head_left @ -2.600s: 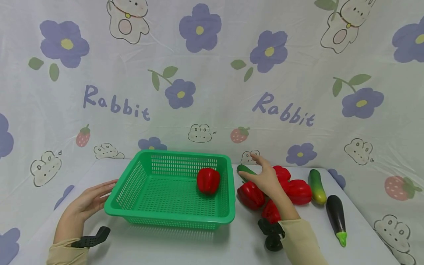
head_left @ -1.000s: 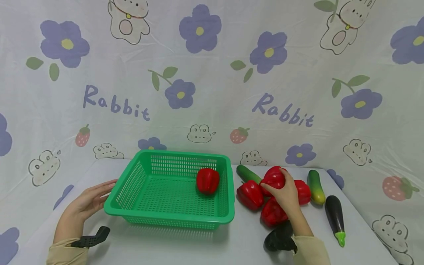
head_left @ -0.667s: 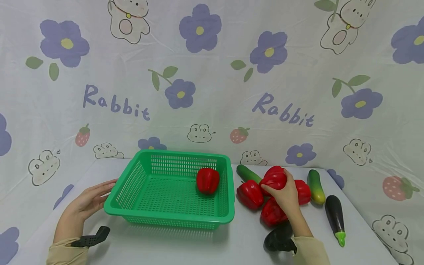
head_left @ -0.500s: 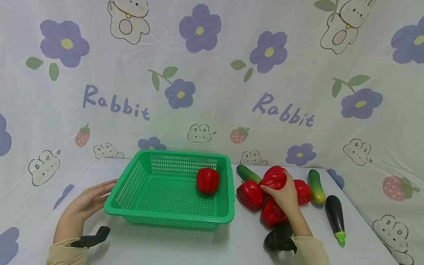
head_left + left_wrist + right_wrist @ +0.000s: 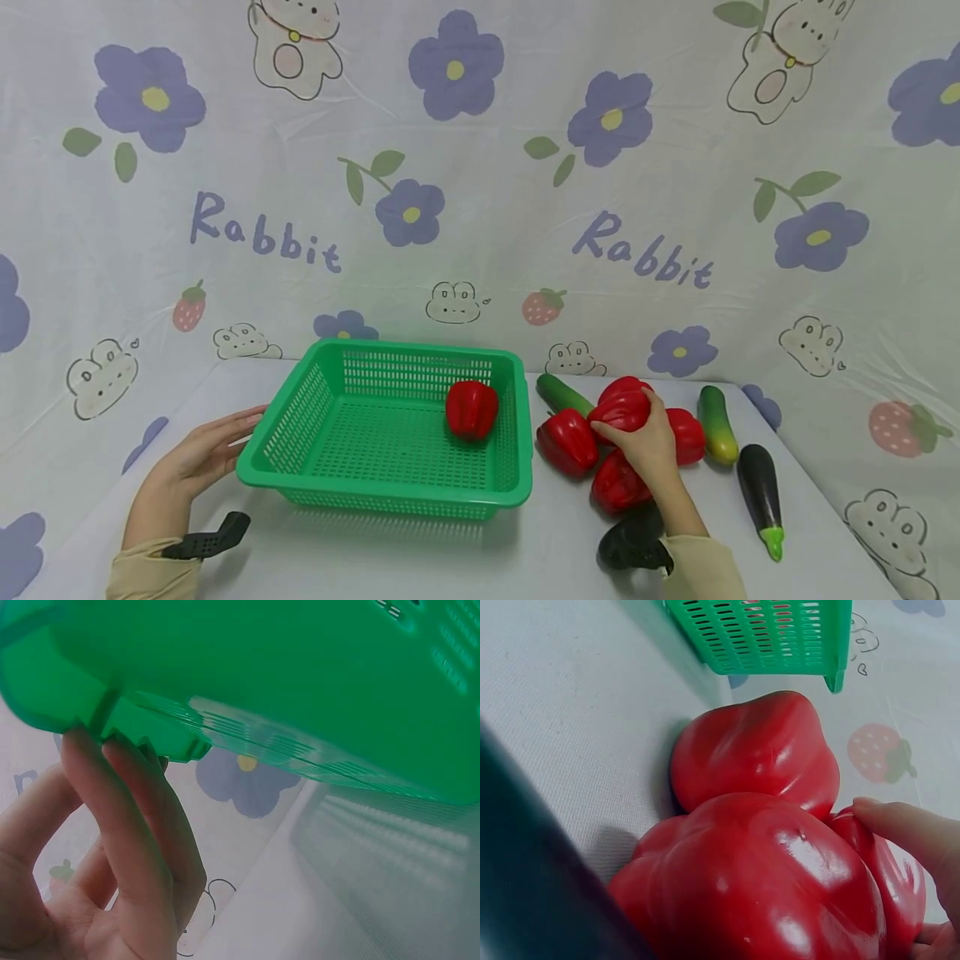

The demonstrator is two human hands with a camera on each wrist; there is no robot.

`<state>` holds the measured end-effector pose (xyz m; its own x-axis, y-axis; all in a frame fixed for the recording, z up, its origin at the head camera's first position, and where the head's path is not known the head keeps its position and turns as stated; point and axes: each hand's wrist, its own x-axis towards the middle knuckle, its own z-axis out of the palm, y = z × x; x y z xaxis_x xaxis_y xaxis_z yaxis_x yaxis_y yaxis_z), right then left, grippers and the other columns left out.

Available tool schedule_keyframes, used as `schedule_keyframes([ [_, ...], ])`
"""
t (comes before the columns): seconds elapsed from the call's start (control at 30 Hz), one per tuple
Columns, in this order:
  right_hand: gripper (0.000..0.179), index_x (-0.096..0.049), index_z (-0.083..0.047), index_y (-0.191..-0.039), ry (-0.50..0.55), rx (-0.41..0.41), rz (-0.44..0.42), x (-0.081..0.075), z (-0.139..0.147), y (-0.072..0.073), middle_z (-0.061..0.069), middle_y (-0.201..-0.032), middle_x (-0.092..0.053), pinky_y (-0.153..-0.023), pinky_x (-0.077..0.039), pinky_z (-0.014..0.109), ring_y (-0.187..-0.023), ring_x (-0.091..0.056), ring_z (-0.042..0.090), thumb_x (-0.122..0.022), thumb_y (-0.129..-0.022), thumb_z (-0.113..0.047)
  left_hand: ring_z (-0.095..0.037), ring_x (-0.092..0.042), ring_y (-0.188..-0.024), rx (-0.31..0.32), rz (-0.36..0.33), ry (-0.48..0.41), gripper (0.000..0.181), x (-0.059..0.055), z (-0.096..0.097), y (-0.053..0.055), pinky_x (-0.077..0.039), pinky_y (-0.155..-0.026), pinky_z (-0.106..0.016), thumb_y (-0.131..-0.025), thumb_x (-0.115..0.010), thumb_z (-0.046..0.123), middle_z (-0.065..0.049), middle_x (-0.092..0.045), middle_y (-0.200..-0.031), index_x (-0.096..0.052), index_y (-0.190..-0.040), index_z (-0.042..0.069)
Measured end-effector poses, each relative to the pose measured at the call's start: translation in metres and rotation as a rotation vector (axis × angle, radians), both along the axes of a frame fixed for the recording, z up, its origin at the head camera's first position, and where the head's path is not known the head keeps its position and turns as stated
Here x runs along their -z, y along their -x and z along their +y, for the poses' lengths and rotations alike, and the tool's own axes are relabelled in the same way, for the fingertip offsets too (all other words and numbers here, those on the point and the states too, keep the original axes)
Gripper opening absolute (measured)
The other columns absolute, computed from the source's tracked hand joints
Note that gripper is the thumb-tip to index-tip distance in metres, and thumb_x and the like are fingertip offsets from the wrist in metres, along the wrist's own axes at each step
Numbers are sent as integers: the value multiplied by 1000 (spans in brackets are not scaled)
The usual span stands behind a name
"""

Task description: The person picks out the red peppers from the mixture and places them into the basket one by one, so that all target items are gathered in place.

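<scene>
In the head view my right hand (image 5: 648, 437) pinches a glossy red bell pepper (image 5: 624, 410) between thumb and fingers, at the back of a cluster of red peppers. The right wrist view shows the thumb (image 5: 900, 821) on that pepper's side, partly hidden by a nearer pepper (image 5: 757, 877). Another red pepper (image 5: 567, 442) lies to its left, close to the green basket (image 5: 386, 498). My left hand (image 5: 206, 454) is at the basket's left side. In the left wrist view its fingertips (image 5: 79, 739) touch the rim from below, fingers extended. One red pepper (image 5: 471, 410) sits inside the basket.
A green cucumber (image 5: 562, 393) lies behind the peppers. To the right are a green-yellow cucumber (image 5: 717, 425) and a dark eggplant (image 5: 761, 500). Another dark, rounded vegetable (image 5: 626, 542) lies beneath my right wrist. A patterned cloth (image 5: 480, 208) hangs behind the table.
My right hand has come from above the cucumber, back and to the right, onto the rear red pepper and has taken hold of it. The pepper has turned slightly. My left hand and the basket stay put.
</scene>
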<state>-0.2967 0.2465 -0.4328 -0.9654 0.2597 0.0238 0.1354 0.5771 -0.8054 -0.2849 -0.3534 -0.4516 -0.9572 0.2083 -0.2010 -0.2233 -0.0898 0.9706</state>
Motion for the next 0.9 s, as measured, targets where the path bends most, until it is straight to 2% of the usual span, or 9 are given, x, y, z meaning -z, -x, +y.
schedule_keyframes([
  [0.47,104,-8,-8,-156,-2,10,-6,-2,1,-2,26,-152,-29,-101,-43,63,-137,-31,46,-77,-82,-30,-2,-64,-102,-2,14,6,26,2,0,1,-55,-87,-24,-102,-52,22,23,-68,-108,-72,-104,38],
  [0.9,105,-6,-11,-157,44,43,32,-17,-1,-5,25,-155,-26,-101,-43,63,-140,-27,46,-77,-82,-28,-1,-64,-102,2,11,8,25,1,0,1,-55,-87,-24,-102,-53,22,24,-68,-108,-72,-103,38],
])
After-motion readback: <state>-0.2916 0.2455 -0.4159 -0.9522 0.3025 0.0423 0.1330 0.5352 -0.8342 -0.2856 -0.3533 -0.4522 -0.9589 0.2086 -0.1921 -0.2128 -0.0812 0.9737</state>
